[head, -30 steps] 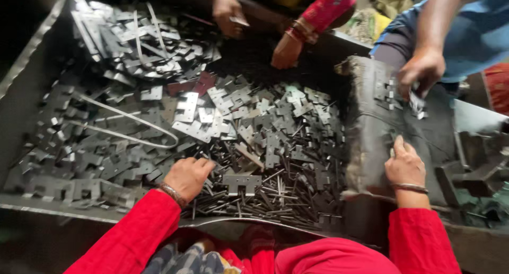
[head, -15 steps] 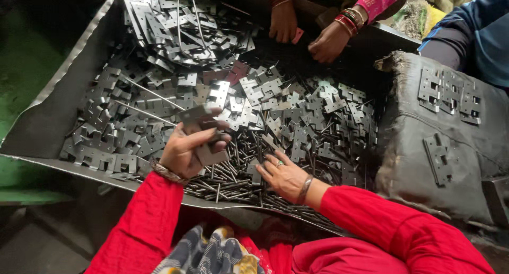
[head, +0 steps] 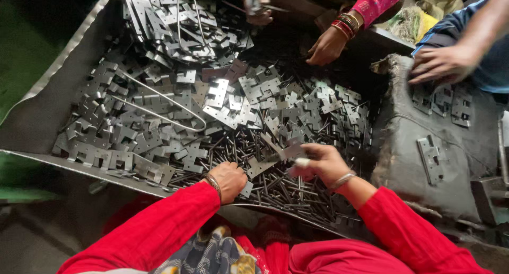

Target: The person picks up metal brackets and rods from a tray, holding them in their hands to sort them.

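Gripping a blurred metal plate (head: 290, 150), right hand (head: 318, 165); left hand (head: 229, 179) fisted, contents hidden.

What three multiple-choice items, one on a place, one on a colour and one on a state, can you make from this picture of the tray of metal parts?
1. Where is the long bent wire?
A. on the flat metal plates at the left of the tray
B. on the dark block at the right
C. in the left hand

2. What colour are the sleeves of the person who wears the camera?
A. blue
B. red
C. green

3. What is the right hand doing?
A. lying flat and empty
B. holding a flat metal plate over the thin rods
C. resting on the dark block

Answers:
1 A, the wire loops across the plates in the tray.
2 B, both arms are in red.
3 B, its fingers pinch a plate above the rods.
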